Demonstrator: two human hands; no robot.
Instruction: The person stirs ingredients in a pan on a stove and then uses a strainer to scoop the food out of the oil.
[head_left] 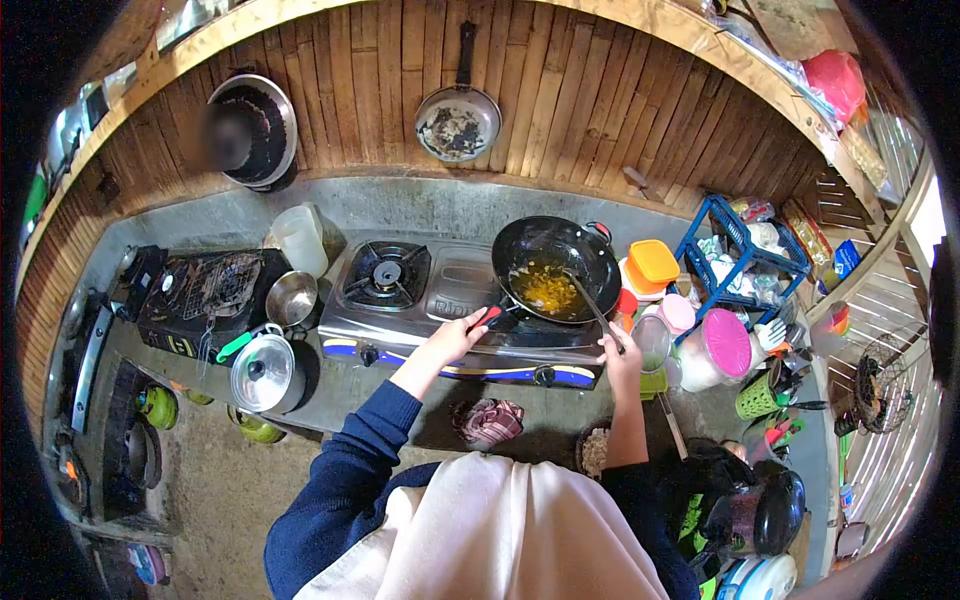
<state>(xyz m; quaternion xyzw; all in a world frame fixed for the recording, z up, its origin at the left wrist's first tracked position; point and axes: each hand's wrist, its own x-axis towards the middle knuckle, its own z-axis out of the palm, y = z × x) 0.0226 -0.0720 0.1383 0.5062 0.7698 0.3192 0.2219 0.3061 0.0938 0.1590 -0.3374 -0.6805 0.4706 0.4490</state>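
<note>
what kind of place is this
Looks like a home kitchen, probably a simple or rustic one: a two-burner gas stove on a concrete counter, a wok of food in yellow liquid on one burner, and a frying pan hung on a bamboo-slat wall.

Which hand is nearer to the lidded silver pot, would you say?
The left hand: it is right of the lidded silver pot; the right hand is farther right.
</note>
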